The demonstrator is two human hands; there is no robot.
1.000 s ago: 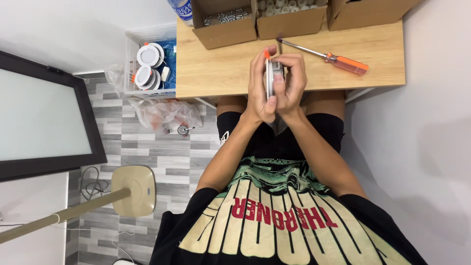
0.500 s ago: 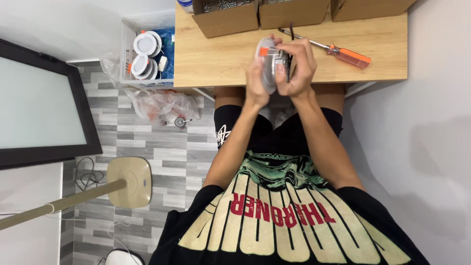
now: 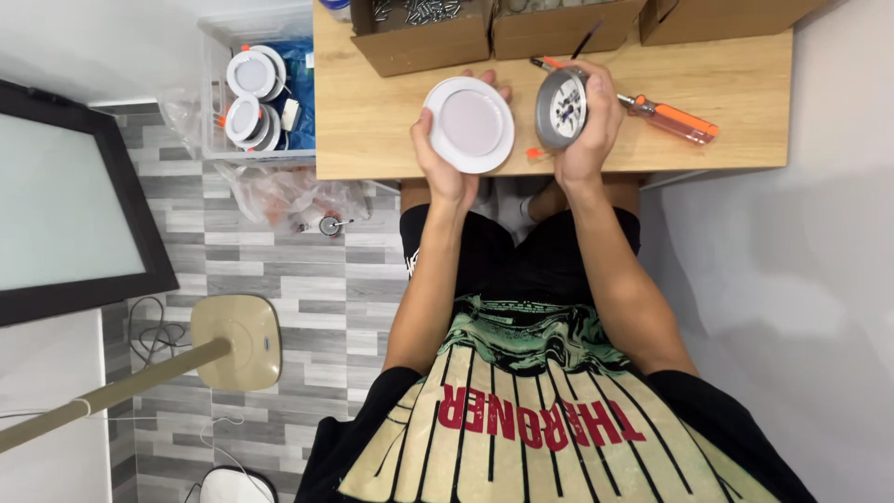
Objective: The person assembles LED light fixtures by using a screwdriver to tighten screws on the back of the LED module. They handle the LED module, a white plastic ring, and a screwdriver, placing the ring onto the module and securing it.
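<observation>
My left hand (image 3: 442,154) holds a round white lamp cover (image 3: 468,124) flat, its face turned up to me. My right hand (image 3: 587,126) grips a round grey metal lamp body (image 3: 561,107), tilted so its inside with small parts shows. The two pieces are apart, side by side above the wooden table (image 3: 391,121). An orange-handled screwdriver (image 3: 670,118) lies on the table just right of my right hand.
Three open cardboard boxes (image 3: 424,37) line the table's far edge, one with metal screws. A clear bin (image 3: 256,98) of round white lamps stands left of the table, with a plastic bag (image 3: 289,196) below it. A dark panel (image 3: 65,196) and a lamp stand (image 3: 237,340) sit on the tiled floor.
My hands were pressed together around one lamp. They have moved apart: the white cover came off into my left hand and the grey body stays in my right.
</observation>
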